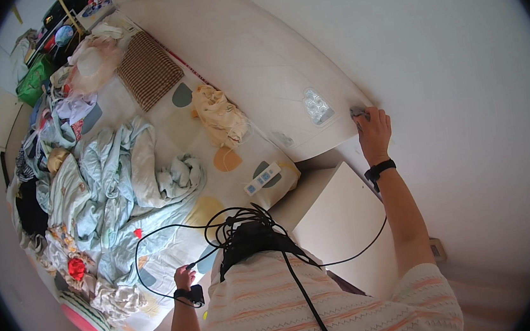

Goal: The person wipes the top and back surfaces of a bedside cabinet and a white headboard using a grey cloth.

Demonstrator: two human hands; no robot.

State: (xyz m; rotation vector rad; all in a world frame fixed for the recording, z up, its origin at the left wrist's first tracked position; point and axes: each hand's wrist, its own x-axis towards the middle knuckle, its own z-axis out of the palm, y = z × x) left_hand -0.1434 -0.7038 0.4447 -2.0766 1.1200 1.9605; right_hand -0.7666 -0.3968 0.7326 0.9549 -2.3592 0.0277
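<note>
My right hand (374,131) grips a crumpled grey cloth (359,112) against the upper edge of the pale headboard (285,82), where it meets the white wall. A silver patterned inset lies in the headboard just left of the cloth. Low in the view, my left hand (184,278) hangs beside my body near the bed, its fingers partly curled; a black cable passes at its fingertips, and whether they grip it is unclear. Both wrists wear black straps. Coiled black cables (246,220) lie at my waist.
A white cabinet (342,220) stands beside the bed, below my right hand. On the bed lie a white power strip (262,179), a yellow cloth (219,115), a checked pillow (148,71), a rumpled light-blue quilt (104,181) and piled clothes. A dark object hangs at the far right wall.
</note>
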